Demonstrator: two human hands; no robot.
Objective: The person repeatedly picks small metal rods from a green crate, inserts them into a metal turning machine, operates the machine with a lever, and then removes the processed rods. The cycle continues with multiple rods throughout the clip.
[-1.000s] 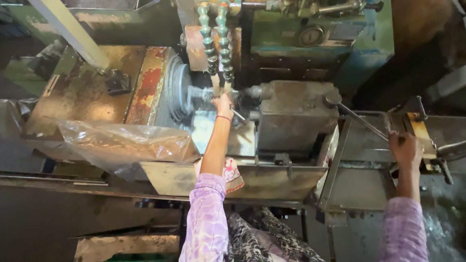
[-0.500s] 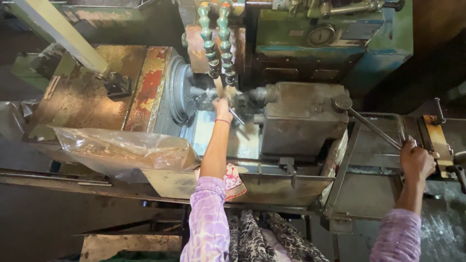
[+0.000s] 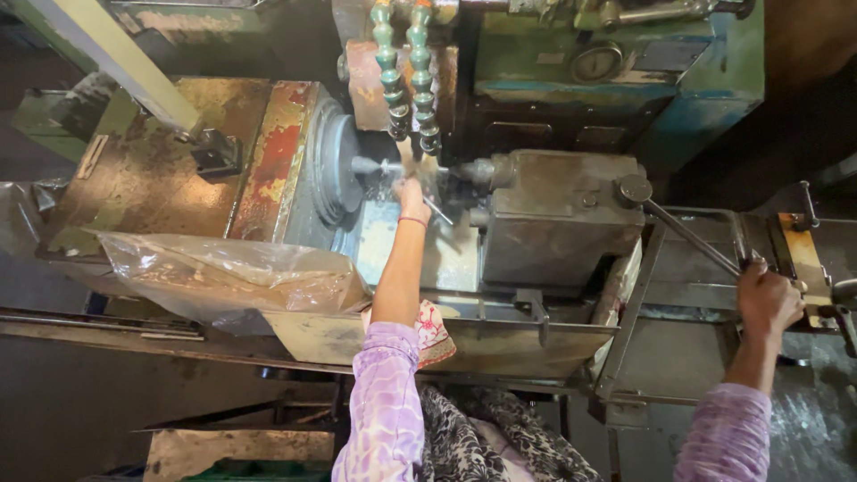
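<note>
Two hands work at an old metal lathe (image 3: 553,223). Left hand (image 3: 412,192) reaches to the small workpiece (image 3: 386,166) at the round chuck (image 3: 335,161), under two green coolant hoses (image 3: 402,71); whether its fingers pinch it I cannot tell. Right hand (image 3: 766,299) is clenched around the long lever (image 3: 692,236). Just left of the arm lies a crumpled plastic bag (image 3: 232,277).

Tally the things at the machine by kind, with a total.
Hands: 2 (left hand at the chuck, right hand on the lever)
Coolant hoses: 2
Plastic bags: 1
Gauges: 1
Total: 6
</note>
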